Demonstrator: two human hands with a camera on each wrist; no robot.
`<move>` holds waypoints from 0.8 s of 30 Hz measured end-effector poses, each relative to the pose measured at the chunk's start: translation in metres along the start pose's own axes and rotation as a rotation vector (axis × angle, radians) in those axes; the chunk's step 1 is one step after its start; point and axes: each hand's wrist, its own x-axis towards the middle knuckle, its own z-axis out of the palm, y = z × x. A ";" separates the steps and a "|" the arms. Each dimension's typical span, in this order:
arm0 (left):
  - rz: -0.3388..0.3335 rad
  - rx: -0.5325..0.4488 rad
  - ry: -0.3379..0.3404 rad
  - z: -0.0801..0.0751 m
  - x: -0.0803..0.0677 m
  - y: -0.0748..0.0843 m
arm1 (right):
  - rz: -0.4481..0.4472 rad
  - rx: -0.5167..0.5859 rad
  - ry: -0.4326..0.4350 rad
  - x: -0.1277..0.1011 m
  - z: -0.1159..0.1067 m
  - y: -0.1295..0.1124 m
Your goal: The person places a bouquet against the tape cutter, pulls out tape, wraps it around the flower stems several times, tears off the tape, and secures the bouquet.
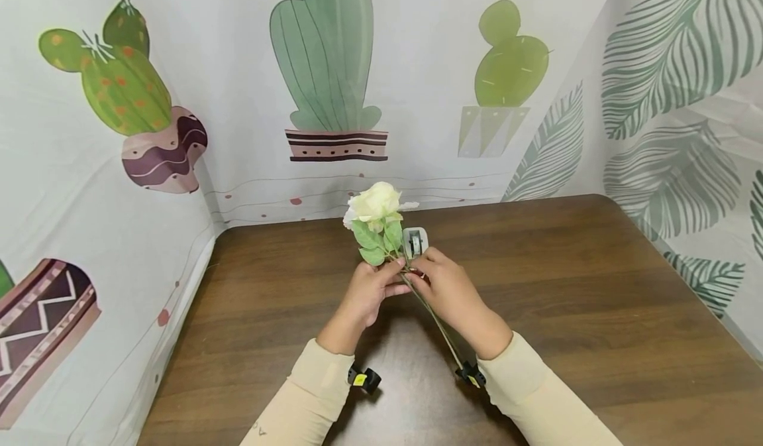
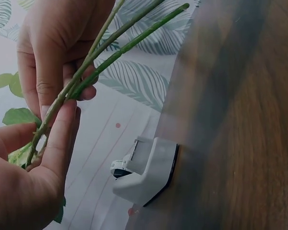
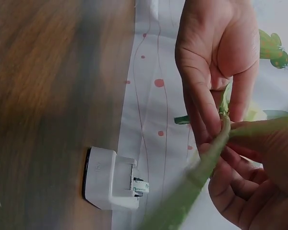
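Pinches the stems [image 2: 86,62] between thumb and fingers of the left hand [image 1: 365,293], near the middle of the head view. Grips the same stems with the curled fingers of the right hand [image 1: 450,297], close beside the left. Holds the cream-white rose [image 1: 378,204] just above the left fingertips, bloom toward the top of the frame, with green leaves [image 1: 366,234] between petals and thumb. Lets the stems slant from the fingers toward lower right, close to the black wrist mount [image 1: 473,374] by the right sleeve [image 1: 515,373].

Partly covers, with the right fingertips in the head view, a white tape dispenser [image 3: 103,177] on the brown wooden table [image 1: 566,287]. Shows the dispenser sideways at lower left in the right wrist view, with a roll of white tape [image 3: 141,186] exposed and a blurred stem crossing close to the lens. Separates several stems only in the left wrist view, fanning toward the top, but shows the whole bloom only from the head. Farther out, across the top of the head view, hangs with printed cacti and leaves as a white cloth backdrop [image 1: 429,101].
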 end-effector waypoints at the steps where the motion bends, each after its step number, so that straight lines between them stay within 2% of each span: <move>1: -0.001 -0.003 0.001 0.000 0.000 0.000 | -0.004 -0.004 -0.003 0.000 0.000 0.000; 6: 0.000 -0.016 0.035 -0.002 0.002 0.001 | -0.025 0.012 -0.020 0.000 0.000 -0.001; 14: 0.057 -0.043 0.098 -0.005 0.004 0.002 | -0.018 0.197 -0.033 0.000 -0.002 0.003; 18: 0.078 -0.049 0.122 -0.006 0.004 0.004 | -0.002 0.247 -0.039 0.000 -0.002 0.003; 21: 0.114 -0.056 0.127 -0.008 0.004 0.006 | 0.048 0.238 -0.084 0.000 -0.001 0.004; 24: 0.146 -0.070 0.129 -0.010 0.005 0.008 | 0.079 0.182 -0.142 0.000 -0.001 0.006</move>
